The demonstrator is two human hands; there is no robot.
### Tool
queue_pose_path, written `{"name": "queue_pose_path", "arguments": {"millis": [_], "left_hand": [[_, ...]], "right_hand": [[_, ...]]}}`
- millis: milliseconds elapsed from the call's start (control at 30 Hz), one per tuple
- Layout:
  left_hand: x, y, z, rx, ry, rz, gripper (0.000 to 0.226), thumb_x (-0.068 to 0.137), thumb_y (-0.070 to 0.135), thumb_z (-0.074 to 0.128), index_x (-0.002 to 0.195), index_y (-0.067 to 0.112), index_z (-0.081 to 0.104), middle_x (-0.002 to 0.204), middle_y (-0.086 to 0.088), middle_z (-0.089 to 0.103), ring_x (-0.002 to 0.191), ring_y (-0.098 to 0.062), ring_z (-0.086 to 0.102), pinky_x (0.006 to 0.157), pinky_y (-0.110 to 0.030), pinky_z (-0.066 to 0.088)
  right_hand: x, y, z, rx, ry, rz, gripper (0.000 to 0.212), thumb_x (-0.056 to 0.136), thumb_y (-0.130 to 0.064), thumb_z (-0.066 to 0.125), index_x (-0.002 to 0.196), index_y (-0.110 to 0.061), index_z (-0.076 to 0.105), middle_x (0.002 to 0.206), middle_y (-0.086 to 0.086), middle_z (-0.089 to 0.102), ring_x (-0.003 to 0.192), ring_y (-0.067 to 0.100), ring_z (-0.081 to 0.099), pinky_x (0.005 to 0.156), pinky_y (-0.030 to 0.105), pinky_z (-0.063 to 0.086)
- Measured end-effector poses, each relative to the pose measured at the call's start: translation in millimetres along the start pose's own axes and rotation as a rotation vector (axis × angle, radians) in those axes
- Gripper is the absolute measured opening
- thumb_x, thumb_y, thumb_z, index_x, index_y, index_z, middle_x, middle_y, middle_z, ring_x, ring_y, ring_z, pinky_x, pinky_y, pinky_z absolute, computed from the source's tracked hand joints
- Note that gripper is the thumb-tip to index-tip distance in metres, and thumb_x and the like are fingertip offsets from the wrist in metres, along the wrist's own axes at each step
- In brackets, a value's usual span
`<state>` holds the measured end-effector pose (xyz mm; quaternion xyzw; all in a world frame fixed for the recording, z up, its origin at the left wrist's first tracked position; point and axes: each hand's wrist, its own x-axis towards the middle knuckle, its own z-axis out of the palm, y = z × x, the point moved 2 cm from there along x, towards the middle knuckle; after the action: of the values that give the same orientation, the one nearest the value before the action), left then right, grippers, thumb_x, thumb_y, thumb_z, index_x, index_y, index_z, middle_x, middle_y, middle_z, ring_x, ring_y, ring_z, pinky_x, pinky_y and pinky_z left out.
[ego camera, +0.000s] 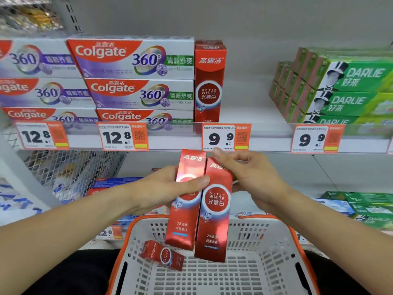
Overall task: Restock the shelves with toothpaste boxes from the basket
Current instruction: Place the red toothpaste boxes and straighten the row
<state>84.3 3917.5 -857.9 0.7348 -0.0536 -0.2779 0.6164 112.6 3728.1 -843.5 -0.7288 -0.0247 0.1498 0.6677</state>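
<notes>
Two red Optic White toothpaste boxes stand upright side by side above the basket [285,258]. My left hand [161,188] grips the left red box [186,222], thumb across its front. My right hand [253,177] holds the right red box [215,226] at its top edge. A third red box [162,254] lies flat in the white, orange-rimmed basket. One matching red box [209,81] stands upright on the shelf [265,141] above the 9.9 price tag [225,137].
Stacked Colgate 360 boxes [136,77] fill the shelf left of the red box. Green Darlie boxes [340,88] are stacked at the right, with bare shelf between. A lower shelf holds blue and green boxes. A wire mesh rack [70,169] is at left.
</notes>
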Motion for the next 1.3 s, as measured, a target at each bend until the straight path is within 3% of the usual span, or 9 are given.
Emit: {"name": "queue_pose_path", "arguments": {"millis": [167,300,367,467,667,867,1000,1167,1300], "left_hand": [[-2.2,11.8,4.4,0.013,0.018,0.098,0.056,0.080,0.016,0.082,0.132,0.024,0.063,0.127,-0.003,0.070,0.120,-0.022,0.065,0.109,-0.048,0.045],[-6.6,27.6,4.8,0.015,0.129,0.188,0.059,0.075,0.016,0.087,0.129,0.021,0.064,0.118,-0.006,0.074,0.111,-0.025,0.070,0.100,-0.046,0.053],[-9.6,36.9,8.3,0.054,0.230,0.230,0.057,0.070,0.025,0.085,0.123,0.019,0.065,0.106,0.000,0.077,0.098,-0.016,0.074,0.084,-0.032,0.060],[-11.8,48.1,12.8,0.082,0.384,0.285,0.054,0.063,0.040,0.080,0.112,0.020,0.067,0.091,0.007,0.078,0.081,-0.002,0.073,0.063,-0.012,0.052],[-5.0,56.5,13.2,-0.013,0.380,0.288,0.062,0.066,0.044,0.079,0.121,0.022,0.062,0.100,0.008,0.078,0.090,-0.008,0.074,0.069,-0.014,0.055],[1.8,51.8,14.0,0.016,0.274,0.194,0.082,0.061,0.035,0.092,0.129,0.031,0.046,0.117,0.010,0.071,0.102,-0.005,0.070,0.085,-0.025,0.058],[2.2,42.7,13.4,0.102,0.159,0.105,0.091,0.066,0.020,0.093,0.131,0.037,0.033,0.119,0.009,0.068,0.105,-0.005,0.069,0.091,-0.030,0.058],[8.3,42.0,9.6,0.043,0.205,0.187,0.085,0.060,0.027,0.094,0.131,0.038,0.047,0.120,0.009,0.069,0.109,-0.012,0.069,0.089,-0.037,0.060],[10.2,48.5,10.6,0.061,0.294,0.309,0.086,0.056,0.028,0.092,0.130,0.034,0.049,0.113,0.010,0.074,0.103,-0.011,0.071,0.082,-0.025,0.059]], "right_hand": [[-3.7,-14.5,-5.5,-0.042,-0.011,-0.056,0.062,0.068,-0.050,0.075,0.107,-0.003,0.065,0.086,0.008,0.078,0.075,0.024,0.076,0.063,0.034,0.061],[-12.7,-42.5,-26.6,-0.182,-0.189,-0.179,0.055,0.062,-0.025,0.083,0.113,-0.014,0.067,0.101,0.011,0.077,0.094,0.030,0.074,0.081,0.040,0.062],[-18.8,-61.5,-38.8,-0.208,-0.196,-0.277,0.055,0.059,-0.022,0.084,0.111,-0.015,0.069,0.101,0.009,0.077,0.097,0.030,0.073,0.086,0.041,0.061],[-27.8,-105.8,-54.9,-0.176,-0.103,-0.485,0.053,0.058,-0.020,0.083,0.110,-0.017,0.071,0.100,0.005,0.078,0.092,0.021,0.074,0.083,0.031,0.059],[-16.8,-187.4,-79.8,-0.146,0.208,-0.830,0.048,0.075,-0.016,0.083,0.118,-0.018,0.062,0.098,0.000,0.076,0.086,0.013,0.069,0.082,0.031,0.057],[34.6,-150.6,-71.0,-0.218,0.321,-0.742,0.044,0.077,-0.002,0.082,0.113,-0.015,0.061,0.106,0.001,0.071,0.087,0.008,0.071,0.080,0.024,0.057],[57.4,-135.2,-62.9,-0.222,0.294,-0.683,0.038,0.076,-0.009,0.084,0.108,-0.020,0.065,0.108,0.000,0.072,0.095,0.016,0.073,0.086,0.033,0.060],[56.4,-138.8,-58.3,-0.308,0.132,-0.660,0.042,0.080,-0.017,0.080,0.117,-0.018,0.062,0.113,-0.002,0.070,0.094,0.006,0.072,0.075,0.021,0.058],[56.0,-140.2,-61.5,-0.315,0.102,-0.626,0.044,0.077,-0.027,0.080,0.117,-0.020,0.062,0.112,0.000,0.071,0.096,0.017,0.074,0.080,0.035,0.062]]}}
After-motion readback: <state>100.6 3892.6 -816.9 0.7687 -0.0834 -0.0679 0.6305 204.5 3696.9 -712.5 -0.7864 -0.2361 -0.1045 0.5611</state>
